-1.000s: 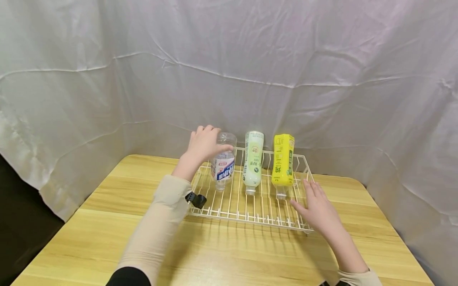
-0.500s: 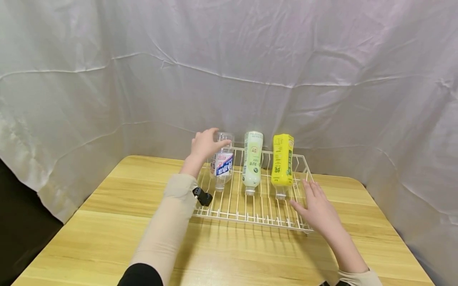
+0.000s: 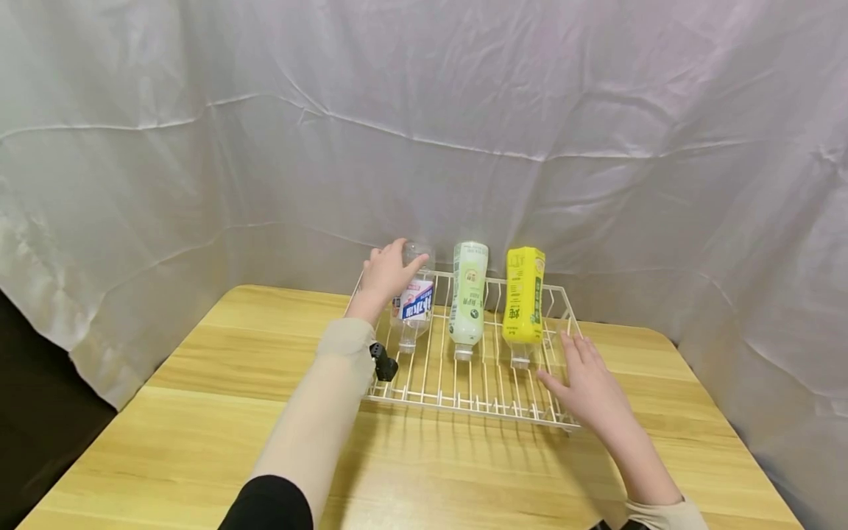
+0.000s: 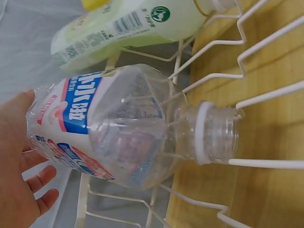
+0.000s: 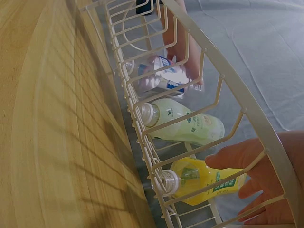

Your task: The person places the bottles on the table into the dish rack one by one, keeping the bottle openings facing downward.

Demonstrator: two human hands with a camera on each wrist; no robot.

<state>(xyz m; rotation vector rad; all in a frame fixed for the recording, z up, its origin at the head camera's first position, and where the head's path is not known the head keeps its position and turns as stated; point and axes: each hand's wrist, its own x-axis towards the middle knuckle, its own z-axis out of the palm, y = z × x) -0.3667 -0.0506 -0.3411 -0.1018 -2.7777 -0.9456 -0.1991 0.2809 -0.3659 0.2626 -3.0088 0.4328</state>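
Note:
My left hand (image 3: 387, 274) is at the upturned base end of a clear plastic bottle (image 4: 128, 121) with a white, pink and blue label. Thumb and fingers span that end; in the left wrist view, the lower fingers stand off it. The bottle leans neck-down in a white wire rack (image 3: 440, 396). Beside it, a pale green bottle (image 3: 469, 294) and a yellow-labelled bottle (image 3: 523, 298) also lean neck-down. My right hand (image 3: 591, 383) rests at the rack's right side, fingers extended, thumb spread. In the right wrist view, it overlaps the rack's rail near the yellow bottle.
The rack stands on a wooden table (image 3: 450, 478). Grey-white cloth (image 3: 464, 125) hangs behind and on both sides. A black wrist camera (image 3: 384, 362) on the left wrist sits over the rack's left end.
My left hand and forearm have shifted right, and the fingers have changed their hold on the clear bottle. Its label has turned and moved slightly up. My right hand has stayed still.

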